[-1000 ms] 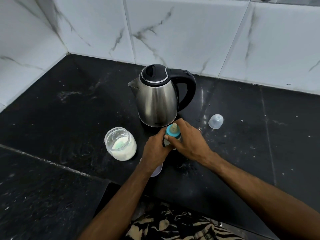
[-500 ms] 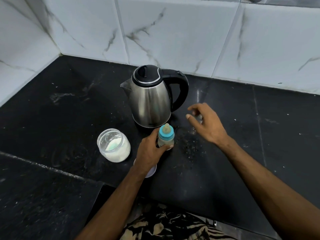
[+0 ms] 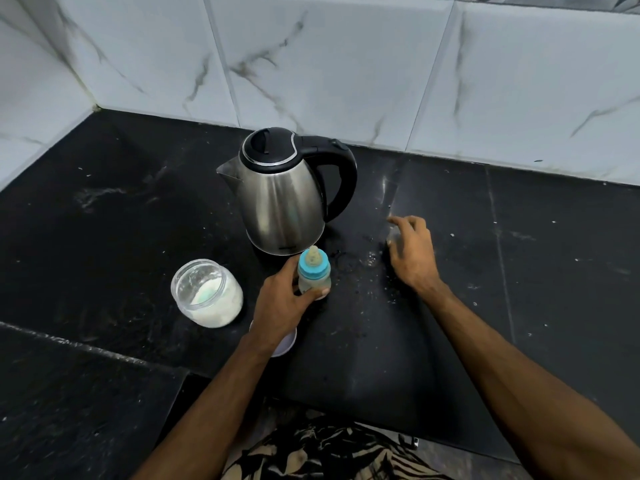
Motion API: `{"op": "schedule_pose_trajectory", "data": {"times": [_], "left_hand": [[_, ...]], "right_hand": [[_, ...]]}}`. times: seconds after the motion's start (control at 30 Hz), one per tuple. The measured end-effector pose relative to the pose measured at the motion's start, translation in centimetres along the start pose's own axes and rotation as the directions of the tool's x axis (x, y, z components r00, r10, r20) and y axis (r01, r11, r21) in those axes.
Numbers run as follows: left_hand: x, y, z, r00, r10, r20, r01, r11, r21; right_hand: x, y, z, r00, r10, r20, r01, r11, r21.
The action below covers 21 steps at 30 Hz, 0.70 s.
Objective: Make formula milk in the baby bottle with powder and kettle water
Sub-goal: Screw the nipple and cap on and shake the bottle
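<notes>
Baby bottle (image 3: 314, 275) stands upright on the black worktop (image 3: 104, 237), near its front edge & roughly mid-width, just in front of the kettle (image 3: 282, 199). Blue collar w/ teat is on top; the clear body shows a pale fill. Left hand (image 3: 280, 303) holds the bottle low on its body, fingers wrapped behind & thumb across the front.

Right hand (image 3: 412, 254) is to the right of the bottle, apart from it, palm down over the worktop w/ fingers curved downward over a small clear thing that's mostly hidden under them; can't tell if they grip it or just touch it.

Kettle is steel w/ black lid & black handle, spout toward the left edge, handle toward the right, standing approx. midway between front edge & back wall.

Powder jar (image 3: 207, 294), clear, lid off, part-filled w/ white powder, sits left of the bottle, near the front edge. A pale round lid (image 3: 285, 342) peeks out under the left wrist, at the front edge.

White specks & smears scatter over the worktop, esp. right of the bottle. Marbled white tiles (image 3: 346, 64) line the back & left walls.
</notes>
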<state>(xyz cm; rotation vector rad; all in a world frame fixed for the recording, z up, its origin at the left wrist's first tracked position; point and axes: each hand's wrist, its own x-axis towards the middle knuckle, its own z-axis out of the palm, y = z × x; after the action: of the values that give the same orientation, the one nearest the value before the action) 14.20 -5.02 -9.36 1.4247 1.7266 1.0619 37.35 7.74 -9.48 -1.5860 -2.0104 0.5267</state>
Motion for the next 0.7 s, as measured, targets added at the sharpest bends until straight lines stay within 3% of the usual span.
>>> {"op": "schedule_pose_trajectory", "data": {"times": [0.27, 0.47, 0.7], "left_hand": [[0.0, 0.2, -0.1, 1.0, -0.016, 0.015, 0.016, 0.999, 0.038], [-0.1, 0.3, -0.2, 0.999, -0.052, 0.013, 0.051, 0.997, 0.053], [-0.2, 0.5, -0.3, 0.997, -0.07, 0.019, 0.068, 0.996, 0.062]], "right_hand": [[0.5, -6.3, -4.1, 0.978, -0.192, -0.08, 0.208, 0.903, 0.376], [-1.2, -11.3, -4.7, 0.878, -0.479, -0.008, 0.447, 0.811, 0.377], [-2.7, -11.5, -1.6, 0.8, -0.593, 0.089, 0.536, 0.774, 0.337]]}}
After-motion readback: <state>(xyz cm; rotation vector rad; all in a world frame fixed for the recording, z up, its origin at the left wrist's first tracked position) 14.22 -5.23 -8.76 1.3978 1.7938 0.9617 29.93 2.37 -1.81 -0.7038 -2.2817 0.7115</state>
